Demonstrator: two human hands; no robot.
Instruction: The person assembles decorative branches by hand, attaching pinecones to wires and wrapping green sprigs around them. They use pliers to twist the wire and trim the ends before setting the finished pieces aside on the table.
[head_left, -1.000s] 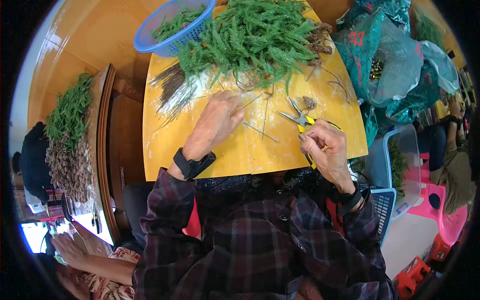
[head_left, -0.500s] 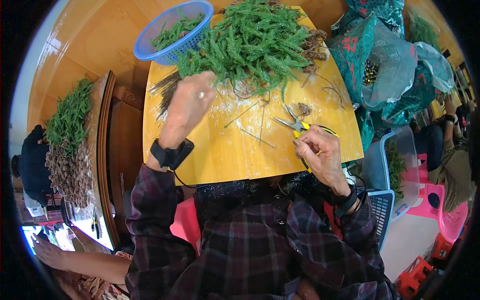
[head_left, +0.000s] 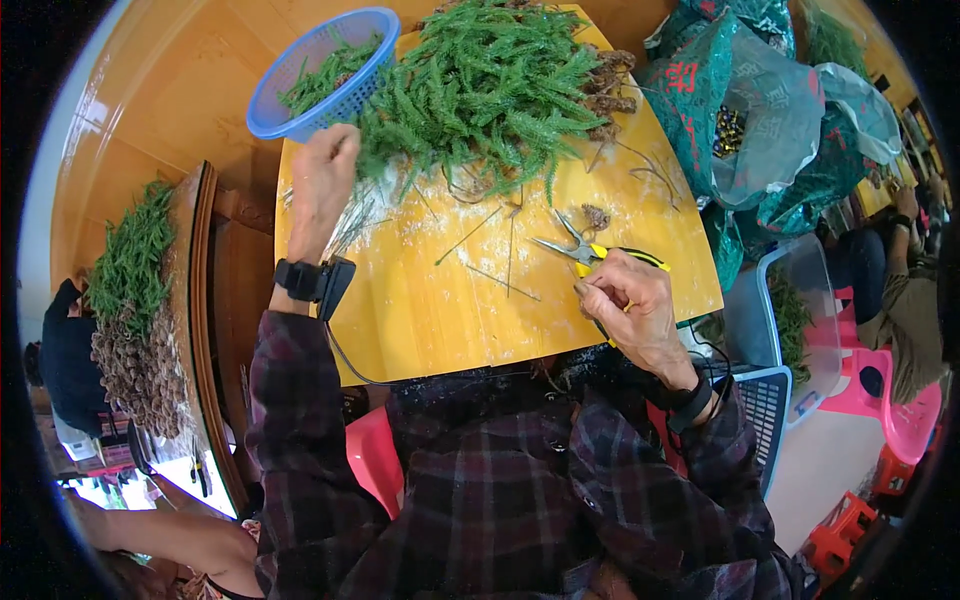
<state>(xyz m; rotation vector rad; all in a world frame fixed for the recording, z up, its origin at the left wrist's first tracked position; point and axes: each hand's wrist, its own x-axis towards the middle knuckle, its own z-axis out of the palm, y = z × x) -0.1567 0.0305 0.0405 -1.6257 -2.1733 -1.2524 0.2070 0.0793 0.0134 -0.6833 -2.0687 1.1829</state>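
My left hand point(head_left: 322, 190) is raised over the table's left side, its fingers curled together beside the blue basket point(head_left: 322, 112); what they hold, if anything, I cannot make out. A heap of green artificial pine sprigs point(head_left: 480, 90) lies just right of it, and thin wire stems point(head_left: 357, 222) lie below. My right hand point(head_left: 632, 303) is closed over long-nose pliers point(head_left: 588, 256) with yellow and black handles, the jaws spread and pointing up-left. The thumb and forefinger pinch together above the handles. A small brown pine cone point(head_left: 596, 216) sits beyond the jaws.
Green plastic bags point(head_left: 690, 120) crowd the right of the yellow table point(head_left: 440, 330). Plastic crates point(head_left: 762, 415) stand lower right. At left, another table point(head_left: 205, 200) bears sprigs and brown cones point(head_left: 140, 370). Another person's arm point(head_left: 180, 535) shows lower left.
My left hand has moved left, away from the middle of the sprig heap toward the basket's near side. The right hand and pliers keep their places; the whole view has shifted slightly.
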